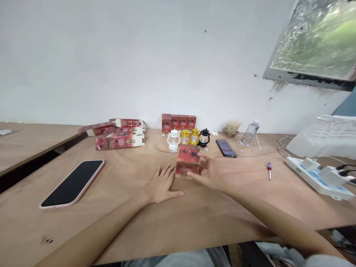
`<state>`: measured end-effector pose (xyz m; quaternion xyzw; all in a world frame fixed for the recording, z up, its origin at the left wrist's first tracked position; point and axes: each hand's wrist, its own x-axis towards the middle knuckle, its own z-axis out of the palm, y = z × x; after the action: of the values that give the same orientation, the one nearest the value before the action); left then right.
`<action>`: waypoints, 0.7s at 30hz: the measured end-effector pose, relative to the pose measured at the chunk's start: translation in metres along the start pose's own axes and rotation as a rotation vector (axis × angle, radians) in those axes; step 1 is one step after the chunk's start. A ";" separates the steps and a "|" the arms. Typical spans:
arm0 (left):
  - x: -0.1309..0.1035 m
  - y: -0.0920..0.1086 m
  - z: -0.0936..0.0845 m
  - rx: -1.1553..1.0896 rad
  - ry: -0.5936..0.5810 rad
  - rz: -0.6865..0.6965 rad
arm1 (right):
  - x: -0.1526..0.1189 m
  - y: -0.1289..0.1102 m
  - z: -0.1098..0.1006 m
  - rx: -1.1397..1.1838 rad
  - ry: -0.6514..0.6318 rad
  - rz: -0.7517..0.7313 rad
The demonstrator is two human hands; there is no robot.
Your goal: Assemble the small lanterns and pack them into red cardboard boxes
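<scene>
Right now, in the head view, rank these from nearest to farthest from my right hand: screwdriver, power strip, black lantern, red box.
1. Red box: in your right hand.
2. Black lantern: just beyond it.
3. Screwdriver: off to the right.
4. Power strip: farther right.

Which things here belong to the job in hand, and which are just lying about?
Likely the job: red box in the right hand; standing red boxes; opened red cartons; four small lanterns.

Likely lying about: pink-edged phone; black phone; cup; bottle; power strip; perhaps the screwdriver.
</scene>
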<state>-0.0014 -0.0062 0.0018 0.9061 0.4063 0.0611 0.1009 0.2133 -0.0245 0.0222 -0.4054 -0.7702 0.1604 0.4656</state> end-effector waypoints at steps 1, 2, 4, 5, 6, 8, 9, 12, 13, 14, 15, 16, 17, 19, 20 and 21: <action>0.000 0.001 0.000 0.011 -0.011 -0.010 | 0.011 -0.001 -0.007 -0.034 0.118 -0.035; 0.000 0.001 -0.001 0.020 -0.017 -0.019 | 0.024 -0.002 -0.015 -0.087 0.233 -0.043; 0.000 0.001 -0.001 0.032 -0.023 -0.021 | 0.054 -0.003 -0.031 -0.208 0.440 -0.032; -0.001 0.001 -0.001 0.036 -0.022 -0.015 | 0.071 -0.002 -0.038 -0.238 0.499 -0.033; -0.001 0.001 -0.001 0.039 -0.020 -0.008 | 0.089 0.000 -0.043 -0.250 0.517 -0.037; -0.001 0.000 -0.001 0.037 -0.016 0.004 | 0.124 0.010 -0.048 -0.278 0.417 -0.023; -0.001 0.001 -0.001 0.035 -0.014 0.006 | 0.142 0.017 -0.049 -0.307 0.360 -0.005; -0.002 0.002 -0.002 0.035 -0.032 -0.009 | 0.188 0.042 -0.042 -0.365 0.266 -0.019; -0.003 0.003 -0.002 0.036 -0.037 -0.015 | 0.201 0.051 -0.039 -0.372 0.275 -0.025; -0.003 0.004 -0.002 0.036 -0.038 -0.020 | 0.212 0.059 -0.036 -0.370 0.278 -0.009; -0.003 0.005 -0.002 0.036 -0.038 -0.021 | 0.222 0.067 -0.032 -0.369 0.262 0.030; -0.004 0.005 -0.003 0.036 -0.035 -0.021 | 0.230 0.075 -0.028 -0.370 0.218 0.096; -0.004 0.005 -0.002 0.038 -0.034 -0.019 | 0.237 0.082 -0.025 -0.369 0.164 0.176; -0.004 0.005 -0.001 0.046 -0.042 -0.014 | 0.247 0.095 -0.017 -0.353 0.090 0.307; -0.004 0.004 0.000 0.050 -0.044 -0.010 | 0.251 0.101 -0.012 -0.336 0.073 0.343; -0.004 0.004 0.001 0.052 -0.043 -0.007 | 0.254 0.106 -0.008 -0.318 0.067 0.361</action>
<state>-0.0012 -0.0114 0.0020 0.9081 0.4085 0.0306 0.0865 0.2099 0.2371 0.1087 -0.6098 -0.6848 0.1044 0.3851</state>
